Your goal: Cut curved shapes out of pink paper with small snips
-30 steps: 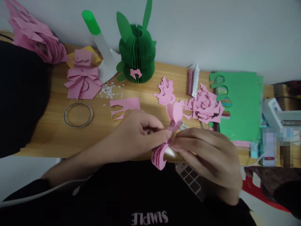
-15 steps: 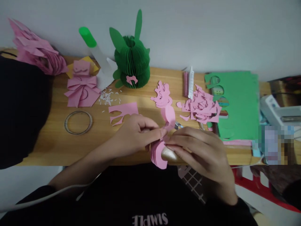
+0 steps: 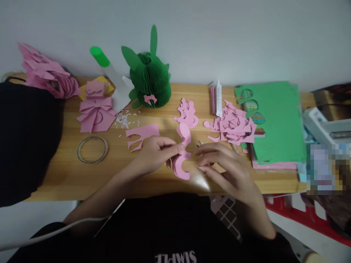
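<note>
Head view: left hand [image 3: 152,155] pinches one paper stack [image 3: 177,168] (pink).

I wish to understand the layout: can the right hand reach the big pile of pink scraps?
Probably yes: the right hand looks apart from the folded pink paper, and the big pile of pink scraps lies just beyond this hand, with nothing tall between.

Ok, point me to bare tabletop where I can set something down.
Best: the wooden tabletop between the ring, left forearm and its front edge. A smaller patch lies between the green honeycomb-paper figure and white tube. Crowded: right of centre, where pink scraps heap beside green sheets.
</note>
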The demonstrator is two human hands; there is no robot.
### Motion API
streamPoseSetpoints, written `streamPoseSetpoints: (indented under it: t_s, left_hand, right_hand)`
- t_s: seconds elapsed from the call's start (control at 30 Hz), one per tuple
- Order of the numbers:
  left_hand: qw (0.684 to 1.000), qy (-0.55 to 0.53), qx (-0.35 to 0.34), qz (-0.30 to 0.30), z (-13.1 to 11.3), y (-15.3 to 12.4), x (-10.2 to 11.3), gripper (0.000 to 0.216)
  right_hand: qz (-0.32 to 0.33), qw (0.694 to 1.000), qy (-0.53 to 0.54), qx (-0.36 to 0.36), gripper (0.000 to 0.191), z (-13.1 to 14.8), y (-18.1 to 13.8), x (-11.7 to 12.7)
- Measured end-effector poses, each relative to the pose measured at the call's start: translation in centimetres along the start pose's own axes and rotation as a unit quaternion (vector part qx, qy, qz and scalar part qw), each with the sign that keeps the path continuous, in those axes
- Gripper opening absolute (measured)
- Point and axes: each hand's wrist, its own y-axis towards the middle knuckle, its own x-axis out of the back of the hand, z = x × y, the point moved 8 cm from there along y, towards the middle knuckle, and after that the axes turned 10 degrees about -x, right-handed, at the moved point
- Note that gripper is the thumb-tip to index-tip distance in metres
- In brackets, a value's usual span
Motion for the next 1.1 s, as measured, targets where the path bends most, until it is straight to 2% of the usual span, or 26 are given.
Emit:
streamPoseSetpoints:
  t_s: [0.13, 0.3, 0.43, 0.57, 0.67, 0.77, 0.83, 0.93, 1.0, 1.03, 1.1]
  left_hand:
    - [0.999, -0.023, 0.021, -0.029, 1.4, 0.4, 0.5, 0.027]
    - [0.999, -0.004, 0.001, -0.034, 1.5, 0.7, 0.4, 0.03]
    - [0.999, 0.035, -0.025, -0.027, 1.3, 0.9, 0.3, 0.03]
    - [0.994, 0.092, -0.063, -0.015, 1.4, 1.0, 0.0, 0.034]
    - [0.995, 0.095, -0.035, -0.005, 3.1, 1.3, -0.6, 0.039]
    - [0.995, 0.098, -0.035, 0.011, 4.8, 2.1, -1.5, 0.044]
    - [0.994, 0.105, -0.039, 0.009, 5.9, 2.7, -1.9, 0.04]
    - [0.99, 0.133, -0.053, -0.01, 6.8, 3.3, -2.0, 0.036]
    - [0.984, 0.162, -0.071, -0.027, 6.6, 3.4, -1.9, 0.031]
    - [0.98, 0.176, -0.082, -0.035, 6.3, 3.4, -1.9, 0.025]
    - [0.972, 0.205, -0.105, -0.053, 5.5, 3.3, -1.8, 0.015]
  right_hand:
    - [0.009, 0.997, -0.072, 0.034, 0.008, 0.2, -1.1, -1.5]
    - [0.02, 0.994, -0.104, 0.032, 0.012, 0.3, -1.2, -2.6]
    - [0.046, 0.995, -0.086, 0.005, 0.011, -0.3, -0.9, -3.0]
    - [0.073, 0.997, -0.007, -0.037, 0.008, -1.1, -0.8, -3.3]
    - [0.046, 0.994, 0.04, -0.095, 0.008, -2.6, -0.6, -2.8]
    - [-0.04, 0.98, 0.042, -0.189, 0.011, -5.3, 0.0, -1.6]
    - [-0.064, 0.967, 0.066, -0.236, 0.014, -6.9, 1.0, -1.3]
    - [-0.034, 0.963, 0.079, -0.256, 0.017, -7.4, 4.3, -2.6]
    - [0.009, 0.971, 0.03, -0.237, 0.011, -6.4, 7.3, -4.7]
    - [0.039, 0.976, -0.012, -0.215, 0.011, -5.5, 9.0, -6.2]
    - [0.082, 0.978, -0.03, -0.189, 0.011, -4.1, 12.2, -9.4]
